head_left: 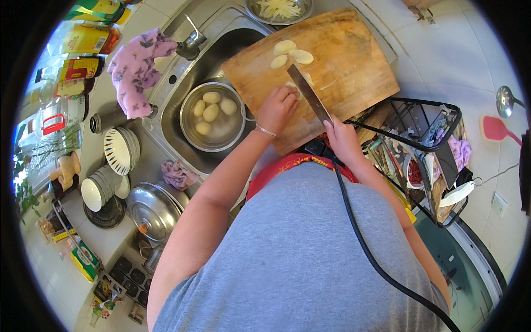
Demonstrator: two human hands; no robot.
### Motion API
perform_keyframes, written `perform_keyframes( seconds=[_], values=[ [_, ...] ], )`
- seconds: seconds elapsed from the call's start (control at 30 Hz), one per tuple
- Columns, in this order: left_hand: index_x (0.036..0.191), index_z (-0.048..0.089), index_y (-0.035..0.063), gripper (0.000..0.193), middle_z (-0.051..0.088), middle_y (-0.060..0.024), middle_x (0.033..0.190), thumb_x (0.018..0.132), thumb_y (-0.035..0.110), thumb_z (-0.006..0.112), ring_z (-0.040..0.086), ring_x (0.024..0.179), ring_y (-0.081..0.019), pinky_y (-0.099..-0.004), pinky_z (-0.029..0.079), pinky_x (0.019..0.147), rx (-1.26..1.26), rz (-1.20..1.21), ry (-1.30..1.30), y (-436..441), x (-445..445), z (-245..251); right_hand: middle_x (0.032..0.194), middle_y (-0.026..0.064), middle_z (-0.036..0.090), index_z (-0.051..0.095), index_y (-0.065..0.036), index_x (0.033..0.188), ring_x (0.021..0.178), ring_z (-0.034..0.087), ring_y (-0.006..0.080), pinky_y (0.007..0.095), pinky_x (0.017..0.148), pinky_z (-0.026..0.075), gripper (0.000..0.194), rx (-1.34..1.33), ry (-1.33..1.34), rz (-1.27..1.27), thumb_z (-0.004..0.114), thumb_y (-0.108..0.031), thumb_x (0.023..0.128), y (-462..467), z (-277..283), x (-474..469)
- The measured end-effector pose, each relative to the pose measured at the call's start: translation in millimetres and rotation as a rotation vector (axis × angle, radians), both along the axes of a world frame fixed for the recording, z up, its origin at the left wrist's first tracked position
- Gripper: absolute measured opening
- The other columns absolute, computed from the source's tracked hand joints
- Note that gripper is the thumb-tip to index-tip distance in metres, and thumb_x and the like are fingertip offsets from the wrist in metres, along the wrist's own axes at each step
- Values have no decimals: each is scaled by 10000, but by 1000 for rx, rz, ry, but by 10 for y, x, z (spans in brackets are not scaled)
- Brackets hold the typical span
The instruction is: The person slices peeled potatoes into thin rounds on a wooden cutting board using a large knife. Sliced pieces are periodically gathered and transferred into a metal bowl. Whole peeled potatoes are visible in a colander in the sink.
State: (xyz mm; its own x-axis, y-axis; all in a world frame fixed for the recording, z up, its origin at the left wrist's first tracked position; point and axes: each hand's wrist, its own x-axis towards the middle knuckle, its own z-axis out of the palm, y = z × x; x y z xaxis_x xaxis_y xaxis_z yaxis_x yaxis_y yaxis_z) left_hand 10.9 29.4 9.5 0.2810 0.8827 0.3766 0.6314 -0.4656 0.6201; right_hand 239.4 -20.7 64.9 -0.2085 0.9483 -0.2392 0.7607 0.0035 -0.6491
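My right hand (343, 135) grips the handle end of a kitchen knife (308, 92), its broad blade pointing away from me over a wooden cutting board (352, 50). Left of the blade, my left hand (278, 108) presses its bent fingertips on a pale piece of potato (293, 85). A little potato shows on the blade's other side, close to a thin strip (329, 84). Farther up the board lie three potato slices (300, 57). In the sink, a metal basin (185, 128) holds several peeled potatoes (211, 112) in water.
The board rests across part of the steel sink (168, 124). Beyond it stands a bowl of potato strips (278, 9). A pink cloth (135, 79) hangs over the faucet (193, 43). Stacked bowls (120, 151) and a pot lid (155, 209) sit left; a black wire rack (446, 139) stands right.
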Motion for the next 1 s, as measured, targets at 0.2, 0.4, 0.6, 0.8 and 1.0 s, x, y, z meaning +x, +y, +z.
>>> perform_keyframes(
  seconds=[0.2, 0.4, 0.6, 0.8, 1.0],
  values=[
    [1025, 709, 42, 201, 689, -88, 1117, 840, 60, 784, 654, 1057, -311, -398, 559, 894, -5, 11, 1, -24, 12, -2, 746, 297, 666, 639, 23, 1113, 728, 679, 487, 572, 671, 534, 273, -5, -28, 15, 559, -235, 1076, -86, 30, 43],
    [1038, 712, 46, 214, 689, -85, 1123, 838, 66, 789, 657, 1061, -308, -394, 559, 897, -2, 12, -9, -24, 17, -9, 737, 297, 663, 646, 19, 1104, 724, 680, 485, 571, 665, 532, 268, -22, -32, 10, 566, -235, 1073, -91, 68, 46],
    [1042, 716, 45, 212, 689, -85, 1129, 843, 70, 787, 655, 1073, -307, -398, 555, 910, -18, 9, -1, -23, 14, -11, 742, 301, 663, 646, 15, 1090, 724, 680, 490, 580, 672, 536, 258, -49, -59, 23, 566, -229, 1072, -69, 142, 25],
    [1055, 722, 47, 220, 689, -84, 1132, 844, 65, 781, 651, 1077, -308, -399, 552, 914, -33, 11, -1, -26, 15, -18, 744, 307, 668, 632, 9, 1095, 733, 683, 501, 598, 685, 541, 270, -71, -123, 55, 547, -246, 1079, -28, 223, -1],
    [1052, 721, 51, 220, 691, -77, 1132, 840, 63, 780, 649, 1072, -303, -397, 553, 910, -31, 14, 1, -29, 14, -4, 751, 310, 674, 616, 7, 1114, 743, 687, 511, 602, 702, 552, 279, -119, -167, 59, 527, -256, 1087, -7, 272, -31]
  ],
)
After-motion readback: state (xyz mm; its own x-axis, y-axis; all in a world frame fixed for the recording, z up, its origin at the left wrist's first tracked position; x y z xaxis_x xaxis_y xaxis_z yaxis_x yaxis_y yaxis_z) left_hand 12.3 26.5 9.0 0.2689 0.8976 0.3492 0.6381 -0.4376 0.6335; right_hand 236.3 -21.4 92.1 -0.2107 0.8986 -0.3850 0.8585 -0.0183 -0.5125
